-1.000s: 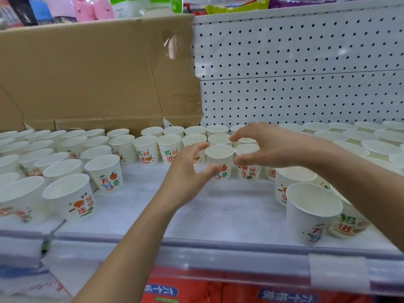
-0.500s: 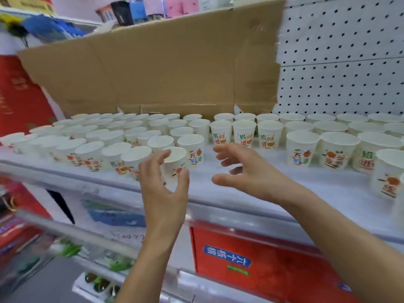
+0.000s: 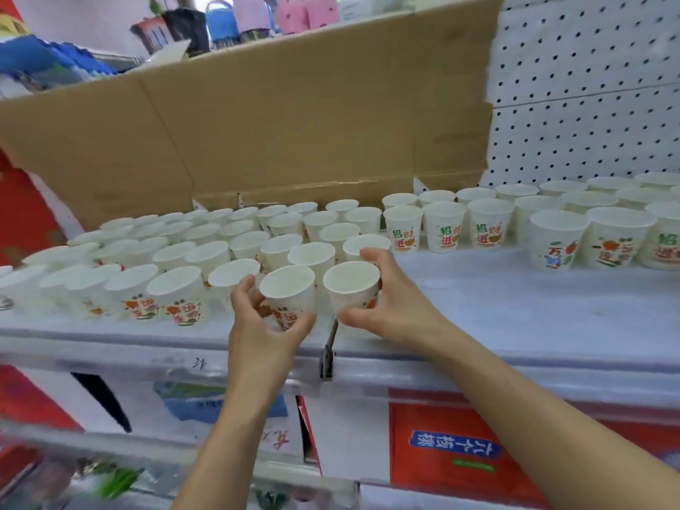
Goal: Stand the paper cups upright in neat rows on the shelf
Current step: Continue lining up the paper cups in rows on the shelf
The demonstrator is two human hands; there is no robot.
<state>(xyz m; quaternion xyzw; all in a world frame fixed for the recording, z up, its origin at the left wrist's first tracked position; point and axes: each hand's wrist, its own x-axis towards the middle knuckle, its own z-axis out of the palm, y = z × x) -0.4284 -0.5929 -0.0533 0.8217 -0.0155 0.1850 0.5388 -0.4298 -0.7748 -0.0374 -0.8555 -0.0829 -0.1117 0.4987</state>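
The left hand (image 3: 265, 325) has its fingers (image 3: 244, 288) and thumb curled around a white paper cup with orange-and-green print (image 3: 289, 292), fingers on its left wall and the thumb under its near right side. The right hand (image 3: 399, 307) is clamped the same way on a second white printed paper cup (image 3: 351, 285), thumb along the near side and fingers wrapped over the far right of the rim. Both cups are upright, mouths up, just beside each other between the two hands, at the front edge of the pale grey shelf (image 3: 478, 300); their bases are hidden by the fingers, so I cannot tell whether they rest on it. Just below the two thumbs, a dark metal clip (image 3: 328, 349) sits on the shelf lip. Beyond and to the left of the left fingers stand packed rows of white paper cups (image 3: 176, 259); more upright printed cups (image 3: 552, 230) line up beyond and to the right of the right fingers. Behind all of them stand a brown cardboard sheet (image 3: 294, 123) and a white perforated metal back panel (image 3: 588, 86).
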